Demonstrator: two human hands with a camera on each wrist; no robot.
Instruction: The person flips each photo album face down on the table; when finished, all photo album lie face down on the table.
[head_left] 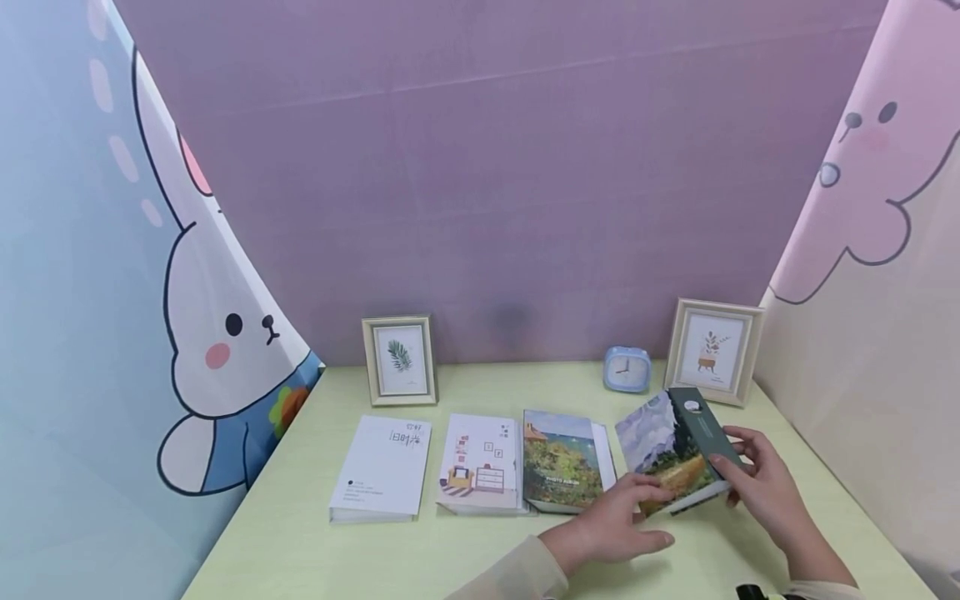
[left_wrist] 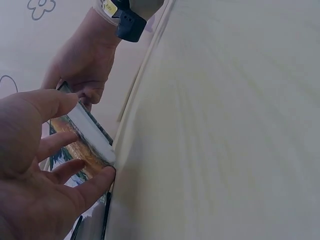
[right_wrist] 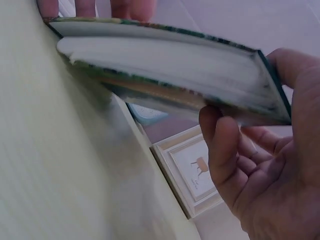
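A photo album with a painted landscape cover (head_left: 651,442) and dark green spine is tilted up off the table at the right. My right hand (head_left: 767,487) grips its spine side, thumb on the cover and fingers underneath, as the right wrist view shows around the album (right_wrist: 160,55). On the lower left part of the cover rest the fingers of my left hand (head_left: 611,521), with its thumb held apart. Close to the left hand lies another landscape photo album (head_left: 564,467). The pages' white edges show between the held album's covers.
Left of these lie an album with a furniture drawing (head_left: 480,462) and a white album (head_left: 382,467). Behind stand a leaf picture frame (head_left: 401,360), a blue alarm clock (head_left: 627,369) and a plant picture frame (head_left: 712,352). A purple wall backs the pale green table (head_left: 285,533).
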